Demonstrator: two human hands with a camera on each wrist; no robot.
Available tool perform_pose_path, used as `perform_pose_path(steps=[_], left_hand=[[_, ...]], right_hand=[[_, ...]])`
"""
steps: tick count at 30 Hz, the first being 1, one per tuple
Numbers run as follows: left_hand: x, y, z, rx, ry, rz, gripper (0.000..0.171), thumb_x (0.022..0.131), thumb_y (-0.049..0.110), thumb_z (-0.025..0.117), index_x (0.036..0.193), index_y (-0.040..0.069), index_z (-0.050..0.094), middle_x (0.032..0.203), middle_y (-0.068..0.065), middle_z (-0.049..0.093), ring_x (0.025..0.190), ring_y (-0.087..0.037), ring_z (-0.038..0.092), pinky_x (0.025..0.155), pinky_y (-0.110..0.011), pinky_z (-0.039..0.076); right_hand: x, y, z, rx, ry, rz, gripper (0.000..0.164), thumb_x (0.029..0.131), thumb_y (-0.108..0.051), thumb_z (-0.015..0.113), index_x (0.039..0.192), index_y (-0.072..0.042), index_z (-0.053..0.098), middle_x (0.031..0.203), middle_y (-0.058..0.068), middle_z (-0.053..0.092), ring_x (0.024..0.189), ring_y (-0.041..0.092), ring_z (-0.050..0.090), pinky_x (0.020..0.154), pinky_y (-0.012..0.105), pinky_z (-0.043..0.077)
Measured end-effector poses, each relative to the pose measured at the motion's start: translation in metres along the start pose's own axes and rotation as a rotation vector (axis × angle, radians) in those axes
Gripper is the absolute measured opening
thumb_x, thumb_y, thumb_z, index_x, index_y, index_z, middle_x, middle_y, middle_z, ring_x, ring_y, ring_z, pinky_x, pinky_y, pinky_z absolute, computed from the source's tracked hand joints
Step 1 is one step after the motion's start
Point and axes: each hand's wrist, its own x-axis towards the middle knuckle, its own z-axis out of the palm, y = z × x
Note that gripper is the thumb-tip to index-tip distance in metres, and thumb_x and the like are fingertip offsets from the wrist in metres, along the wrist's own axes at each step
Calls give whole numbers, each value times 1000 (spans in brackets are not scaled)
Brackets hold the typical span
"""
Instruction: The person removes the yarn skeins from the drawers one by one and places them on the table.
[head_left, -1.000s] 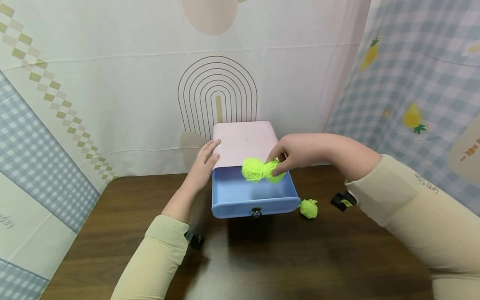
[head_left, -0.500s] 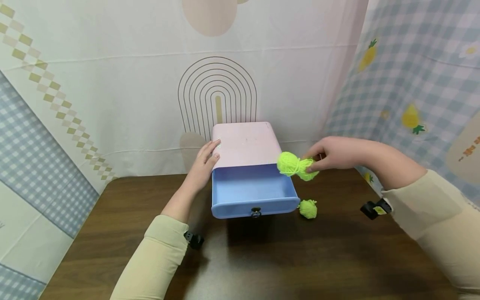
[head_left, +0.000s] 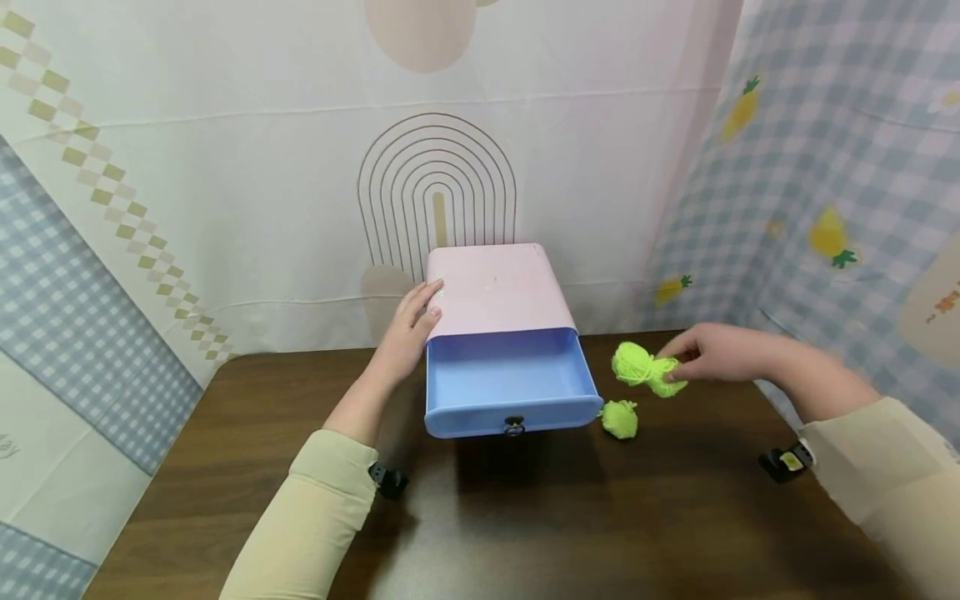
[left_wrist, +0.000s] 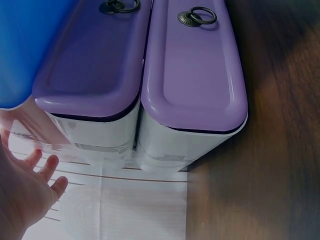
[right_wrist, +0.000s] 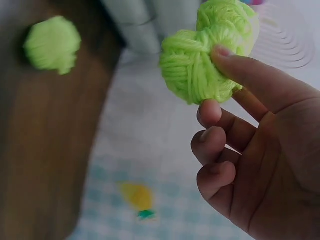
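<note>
My right hand (head_left: 723, 354) pinches a neon yellow-green bundle of yarn (head_left: 633, 364), tied at its waist, between thumb and fingers. It hangs above the table, right of the storage box. A second ball of yarn (head_left: 619, 419) lies on the table by the drawer's front right corner. My left hand (head_left: 408, 333) rests with extended fingers against the left edge of the pink-topped storage box (head_left: 495, 287). Its blue drawer (head_left: 510, 367) stands pulled out, with nothing seen inside. The left wrist view shows two purple drawers (left_wrist: 195, 65) shut beside the blue one.
The box stands on a dark wooden table (head_left: 525, 533) near a patterned cloth backdrop (head_left: 262, 192). A checked cloth (head_left: 795, 167) hangs at the right. A ring pull (head_left: 513, 427) is on the blue drawer's front.
My right hand has carried the yarn bundle from over the blue drawer to the right and lower, past the box's side. My left hand has stayed on the box.
</note>
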Motion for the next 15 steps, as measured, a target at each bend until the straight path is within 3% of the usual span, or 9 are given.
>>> perform_pose_path(steps=[8,15], left_hand=[[0,-1,3,-2,6,0,53,103,46,41,153,29,39,163,-11,17,147,-37,20,112,-65,19],[0,-2,2,-3,8,-2,52,103,45,41,153,29,39,163,-10,17,147,-36,19,112,-65,19]], right_hand=[[6,54,37,18,-42,-9,27,92,-28,71,113,-12,74,71,-4,55,59,7,42,56,26,37],[10,85,55,108,-77,58,25,91,-20,71,112,-6,74,77,0,60,56,7,43,55,26,41]])
